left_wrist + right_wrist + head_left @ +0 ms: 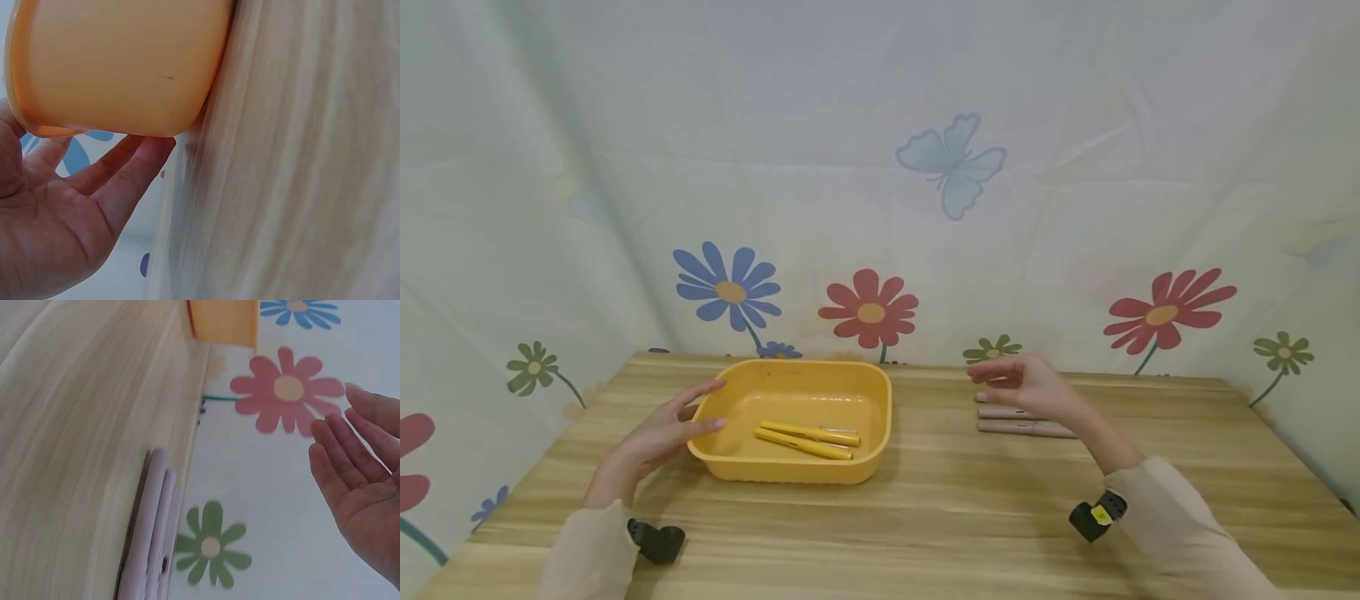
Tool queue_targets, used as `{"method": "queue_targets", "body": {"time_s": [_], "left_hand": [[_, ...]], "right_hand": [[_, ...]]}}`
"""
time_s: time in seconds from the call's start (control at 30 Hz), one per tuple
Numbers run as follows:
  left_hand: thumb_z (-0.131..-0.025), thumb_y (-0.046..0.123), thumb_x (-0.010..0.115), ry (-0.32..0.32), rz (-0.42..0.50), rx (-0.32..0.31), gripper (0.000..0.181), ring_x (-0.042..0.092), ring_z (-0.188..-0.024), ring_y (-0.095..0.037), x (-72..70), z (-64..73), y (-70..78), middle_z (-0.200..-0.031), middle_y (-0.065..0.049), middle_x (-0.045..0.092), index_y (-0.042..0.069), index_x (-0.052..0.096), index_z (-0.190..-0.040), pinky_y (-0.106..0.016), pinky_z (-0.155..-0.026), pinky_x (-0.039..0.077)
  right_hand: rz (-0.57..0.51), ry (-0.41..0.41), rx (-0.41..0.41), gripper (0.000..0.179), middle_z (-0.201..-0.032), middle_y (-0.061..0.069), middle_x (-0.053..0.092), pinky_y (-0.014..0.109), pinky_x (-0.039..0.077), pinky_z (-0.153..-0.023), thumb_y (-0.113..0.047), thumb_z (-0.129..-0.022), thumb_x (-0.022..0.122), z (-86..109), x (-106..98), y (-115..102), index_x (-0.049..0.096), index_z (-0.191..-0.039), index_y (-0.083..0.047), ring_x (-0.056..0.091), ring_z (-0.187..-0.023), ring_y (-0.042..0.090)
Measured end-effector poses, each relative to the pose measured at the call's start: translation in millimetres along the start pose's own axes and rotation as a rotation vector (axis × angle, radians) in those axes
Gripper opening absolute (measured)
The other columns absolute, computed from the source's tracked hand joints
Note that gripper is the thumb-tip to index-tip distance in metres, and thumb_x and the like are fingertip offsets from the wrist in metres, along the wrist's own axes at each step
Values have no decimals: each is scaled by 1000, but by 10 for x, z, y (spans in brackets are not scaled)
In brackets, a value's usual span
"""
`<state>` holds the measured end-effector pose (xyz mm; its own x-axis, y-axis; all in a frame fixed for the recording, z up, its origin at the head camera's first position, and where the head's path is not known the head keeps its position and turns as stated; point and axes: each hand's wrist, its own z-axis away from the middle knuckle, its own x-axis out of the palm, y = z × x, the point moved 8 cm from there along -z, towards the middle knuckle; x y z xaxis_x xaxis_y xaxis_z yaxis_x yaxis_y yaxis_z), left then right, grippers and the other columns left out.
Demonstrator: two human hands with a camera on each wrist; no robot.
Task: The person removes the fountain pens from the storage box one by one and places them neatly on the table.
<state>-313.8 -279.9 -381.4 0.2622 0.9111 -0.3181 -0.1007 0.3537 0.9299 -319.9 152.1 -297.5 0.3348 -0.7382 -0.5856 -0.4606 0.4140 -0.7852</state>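
Observation:
A yellow plastic tub (790, 472) stands on the left half of the table, and two yellow pens (805, 442) lie inside it. My left hand (658, 429) holds the tub's left side. Its thumb and forefinger lie over the rim, while other fingertips touch the outer wall of the tub (125, 69) in the left wrist view. My right hand (1033, 387) hovers over several pale mauve pens (1018, 427), holding nothing, its fingers loosely bent. These pens (150, 519) lie side by side in the right wrist view; the hand partly hides them in the head view.
The wood-grain table (925, 533) ends against a hanging cloth (820, 167) printed with flowers and a butterfly. Each wrist wears a small black camera, one on the left (657, 542) and one on the right (1097, 515).

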Motion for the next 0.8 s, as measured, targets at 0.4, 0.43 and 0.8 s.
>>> {"method": "queue_targets", "body": {"time_s": [0.4,0.43,0.8], "left_hand": [[-86,18,62,-10,10,7,77,43,-117,-41,-21,19,7,-146,-32,6,10,14,-146,-41,-84,50],[-86,18,62,-10,11,8,77,42,-118,-42,-24,22,8,-146,-32,6,10,14,-146,-41,-84,50],[-87,17,62,-2,-5,7,76,36,-122,-45,-12,10,12,-147,-30,5,11,15,-146,-41,-86,49]], "right_hand": [[-119,-49,-42,39,-116,19,60,28,51,-82,-7,-83,66,-349,502,-279,57,-119,4,59,-105,28],[-126,-52,-47,39,-117,20,59,28,51,-82,-7,-83,65,-380,546,-293,56,-119,5,58,-105,29],[-147,-63,-71,37,-115,25,59,27,50,-83,-4,-82,65,-686,949,-401,57,-116,9,58,-104,34]]}}
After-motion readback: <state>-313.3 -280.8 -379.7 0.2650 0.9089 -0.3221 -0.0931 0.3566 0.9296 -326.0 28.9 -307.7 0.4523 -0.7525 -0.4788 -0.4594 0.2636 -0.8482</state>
